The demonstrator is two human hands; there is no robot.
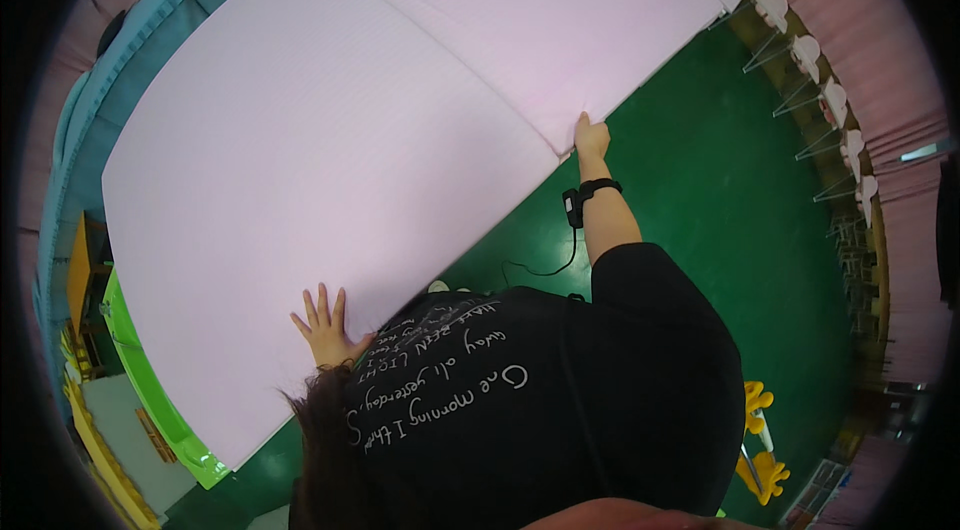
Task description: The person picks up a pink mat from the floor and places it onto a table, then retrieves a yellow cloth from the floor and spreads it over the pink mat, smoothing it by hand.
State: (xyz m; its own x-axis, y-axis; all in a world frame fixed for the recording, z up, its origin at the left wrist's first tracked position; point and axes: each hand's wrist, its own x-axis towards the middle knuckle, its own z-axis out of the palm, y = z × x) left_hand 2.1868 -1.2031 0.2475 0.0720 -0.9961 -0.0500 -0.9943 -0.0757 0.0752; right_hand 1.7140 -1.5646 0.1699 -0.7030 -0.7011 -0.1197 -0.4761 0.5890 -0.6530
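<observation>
A large pale pink foam panel [300, 160] lies flat and fills the middle of the view. A second pink panel [560, 20] butts against it on the right along a seam. My left hand [323, 322] rests flat on the near edge of the large panel, fingers spread, holding nothing. My right hand [591, 137] reaches far forward and grips the near corner where the two panels meet. A black wristband [598, 187] with a small device and a dangling cable sits on my right wrist. My black printed shirt [560, 390] hides the lower middle.
A green floor [720, 180] lies to the right of the panels. A row of clear stands with white tops [830, 100] runs along pink curtains [880, 50]. Teal cloth [150, 20] borders the far left. A bright green edge [150, 380] and yellow items [760, 460] sit low.
</observation>
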